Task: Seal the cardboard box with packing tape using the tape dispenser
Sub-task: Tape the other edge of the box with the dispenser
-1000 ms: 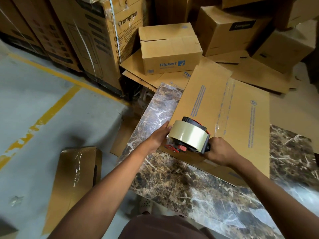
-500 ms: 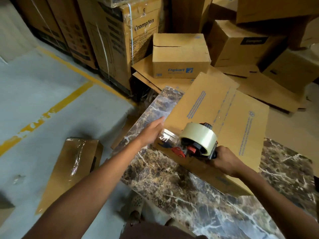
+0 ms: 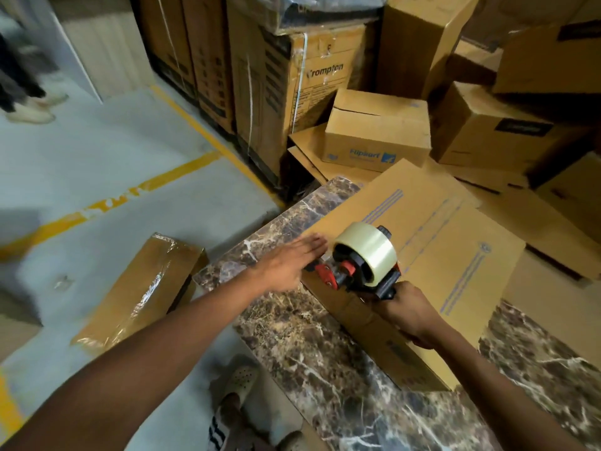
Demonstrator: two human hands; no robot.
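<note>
Box [image 3: 432, 255] lay flat on a marble table [image 3: 312, 346], right of center in the frame, its near-left corner hanging toward the table's left edge. Blue print lines ran along its top; a seam ran lengthwise up the middle, tape on it hard to make out. Dispenser [image 3: 359, 263] sat at the box's near-left edge, center of frame, red-and-black body with a clear tape roll [image 3: 366, 250] on top, red front end pointing left. Right hand [image 3: 406, 312] was closed round the dispenser handle, just below and right of the roll, over the box's near side. Left hand [image 3: 291, 262] was open, palm down, fingers straight and together, reaching in from lower left; fingertips were at the box's left edge and right beside the dispenser's red front. Contact with the box could not be confirmed, slight motion blur there. Both forearms were bare. Lower center, a foot in a perforated clog [image 3: 239, 382] stood on the grey floor [image 3: 97, 164] by the table. Left of the table, a long package [image 3: 143, 291] wrapped in clear film lay on the floor. Yellow lines [image 3: 126, 193] crossed the floor in the left half. Upper center, a Flipkart carton [image 3: 377, 131] sat on flattened cardboard, with a tall strapped Crompton carton [image 3: 305, 89] behind it and more cartons stacked across the upper right. Upper left corner, another person's feet [image 3: 31, 109], blurred.
</note>
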